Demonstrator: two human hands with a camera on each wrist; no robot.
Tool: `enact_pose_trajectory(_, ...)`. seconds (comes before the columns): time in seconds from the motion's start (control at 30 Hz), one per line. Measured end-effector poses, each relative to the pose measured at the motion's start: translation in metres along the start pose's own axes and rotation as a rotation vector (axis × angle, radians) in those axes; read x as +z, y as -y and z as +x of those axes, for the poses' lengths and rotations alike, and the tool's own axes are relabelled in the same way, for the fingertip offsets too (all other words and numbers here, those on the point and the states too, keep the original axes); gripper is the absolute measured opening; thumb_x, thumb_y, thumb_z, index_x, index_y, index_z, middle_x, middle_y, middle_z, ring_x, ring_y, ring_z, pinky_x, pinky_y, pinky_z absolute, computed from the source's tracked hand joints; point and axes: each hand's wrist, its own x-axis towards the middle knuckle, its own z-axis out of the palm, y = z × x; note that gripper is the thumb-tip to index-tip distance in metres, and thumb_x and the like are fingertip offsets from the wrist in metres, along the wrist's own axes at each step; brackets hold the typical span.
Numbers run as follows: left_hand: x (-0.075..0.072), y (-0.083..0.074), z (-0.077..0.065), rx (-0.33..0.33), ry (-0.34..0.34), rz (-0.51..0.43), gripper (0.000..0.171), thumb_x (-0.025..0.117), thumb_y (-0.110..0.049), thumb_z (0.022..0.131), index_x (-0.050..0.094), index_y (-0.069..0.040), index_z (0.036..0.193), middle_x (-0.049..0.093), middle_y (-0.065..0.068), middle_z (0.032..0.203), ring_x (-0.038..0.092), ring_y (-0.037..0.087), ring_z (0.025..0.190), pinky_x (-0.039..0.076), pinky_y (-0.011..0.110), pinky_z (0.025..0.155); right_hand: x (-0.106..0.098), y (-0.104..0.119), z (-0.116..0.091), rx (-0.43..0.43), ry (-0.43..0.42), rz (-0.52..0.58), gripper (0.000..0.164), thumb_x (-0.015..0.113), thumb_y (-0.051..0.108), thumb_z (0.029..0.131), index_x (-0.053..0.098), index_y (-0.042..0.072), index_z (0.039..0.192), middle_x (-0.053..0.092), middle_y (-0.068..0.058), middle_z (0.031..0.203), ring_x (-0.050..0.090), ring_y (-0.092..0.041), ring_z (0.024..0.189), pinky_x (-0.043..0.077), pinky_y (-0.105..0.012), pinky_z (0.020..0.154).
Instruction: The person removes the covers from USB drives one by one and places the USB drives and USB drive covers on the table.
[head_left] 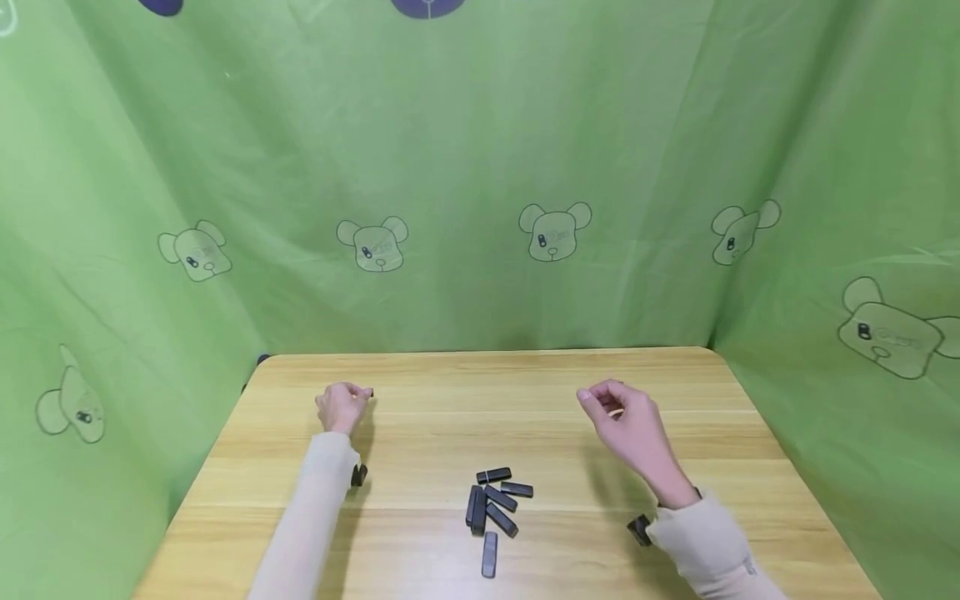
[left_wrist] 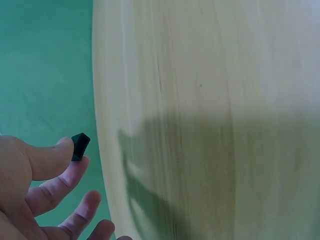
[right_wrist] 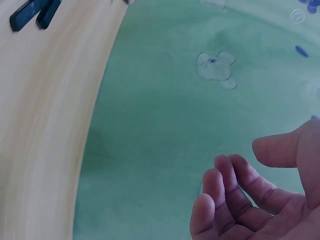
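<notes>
My left hand (head_left: pixel 342 407) is out over the far left of the table, pinching a small black stick (left_wrist: pixel 80 146) between thumb and index finger. Only the blocky end of that stick shows, and the other fingers are spread loosely below it. On the right, my right hand (head_left: pixel 626 425) hovers above the table with loosely bent fingers; in the right wrist view a gap shows between thumb and fingertips, with nothing held. Between the forearms lies a loose cluster of several black sticks (head_left: pixel 501 498) resembling USB drives. A separate one (head_left: pixel 489 555) lies nearer the front, pointing toward me.
The light wooden table (head_left: pixel 420 433) has rounded far corners. Green curtains (head_left: pixel 465 308) printed with bear heads hang behind it and on both sides. Each wrist wears a small black camera mount, such as the right one (head_left: pixel 640 531).
</notes>
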Motion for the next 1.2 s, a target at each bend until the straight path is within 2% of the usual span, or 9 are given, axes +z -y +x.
enact_pose_trajectory(0.13,0.001,0.0,0.006,-0.011,0.011,0.042,0.027,0.068,-0.026,0.096,0.072,0.0,0.1,0.066,0.024,0.124,0.045,0.046,0.124,0.036,0.063,0.108,-0.003,0.01,-0.012,-0.029,-0.006,-0.005,0.021,0.065,0.024,0.1,0.073,0.005,0.098,0.073,-0.008,0.088,0.062,-0.009,0.08,0.055,-0.021,0.069)
enact_pose_trajectory(0.33,0.008,0.002,0.009,0.003,0.043,0.096,0.026,0.07,-0.027,0.095,0.073,-0.001,0.09,0.067,0.023,0.119,0.046,0.047,0.122,0.037,0.063,0.105,-0.011,0.026,-0.032,-0.017,-0.006,-0.007,0.017,0.066,0.025,0.099,0.073,0.01,0.098,0.073,-0.003,0.089,0.062,-0.007,0.082,0.055,-0.022,0.072)
enact_pose_trajectory(0.43,0.011,0.004,0.01,0.01,0.036,0.131,0.027,0.071,-0.027,0.094,0.072,-0.001,0.087,0.067,0.024,0.118,0.047,0.048,0.12,0.039,0.062,0.102,-0.014,0.031,-0.039,-0.026,-0.014,-0.011,0.016,0.066,0.026,0.099,0.073,0.011,0.098,0.073,-0.001,0.089,0.062,-0.006,0.082,0.054,-0.021,0.074)
enact_pose_trajectory(0.83,0.013,0.009,0.014,-0.014,0.04,0.203,0.033,0.067,-0.031,0.097,0.066,-0.001,0.084,0.06,0.027,0.121,0.046,0.049,0.122,0.039,0.061,0.102,-0.018,0.041,-0.059,-0.098,-0.073,-0.047,0.007,0.07,0.023,0.097,0.072,0.017,0.094,0.071,0.007,0.083,0.061,-0.001,0.078,0.053,-0.021,0.075)
enact_pose_trajectory(0.9,0.013,0.01,0.013,-0.009,0.037,0.209,0.034,0.066,-0.032,0.097,0.067,0.0,0.088,0.06,0.027,0.12,0.047,0.048,0.12,0.04,0.061,0.101,-0.019,0.042,-0.061,-0.09,-0.073,-0.044,0.007,0.07,0.024,0.097,0.072,0.018,0.094,0.071,0.007,0.083,0.061,-0.001,0.079,0.053,-0.022,0.075)
enact_pose_trajectory(1.0,0.013,0.012,0.011,0.006,0.008,0.193,0.035,0.065,-0.032,0.098,0.068,0.003,0.104,0.061,0.028,0.122,0.048,0.048,0.119,0.04,0.061,0.101,-0.021,0.042,-0.063,-0.073,-0.076,-0.044,0.007,0.07,0.025,0.097,0.072,0.019,0.094,0.07,0.008,0.083,0.06,-0.001,0.079,0.052,-0.022,0.073)
enact_pose_trajectory(1.1,0.012,0.011,0.005,0.038,-0.055,0.16,0.041,0.063,-0.032,0.099,0.062,0.003,0.121,0.06,0.03,0.126,0.049,0.049,0.119,0.04,0.062,0.102,-0.022,0.042,-0.065,-0.081,-0.09,-0.045,0.008,0.07,0.026,0.097,0.072,0.019,0.094,0.07,0.008,0.083,0.06,-0.001,0.08,0.052,-0.022,0.074)
enact_pose_trajectory(1.2,0.01,0.005,-0.005,0.085,-0.133,0.103,0.045,0.063,-0.033,0.099,0.058,0.002,0.128,0.06,0.03,0.128,0.051,0.047,0.117,0.041,0.061,0.101,-0.023,0.041,-0.064,-0.108,-0.11,-0.049,0.008,0.07,0.023,0.097,0.072,0.016,0.094,0.07,0.008,0.083,0.06,0.0,0.08,0.052,-0.021,0.077)
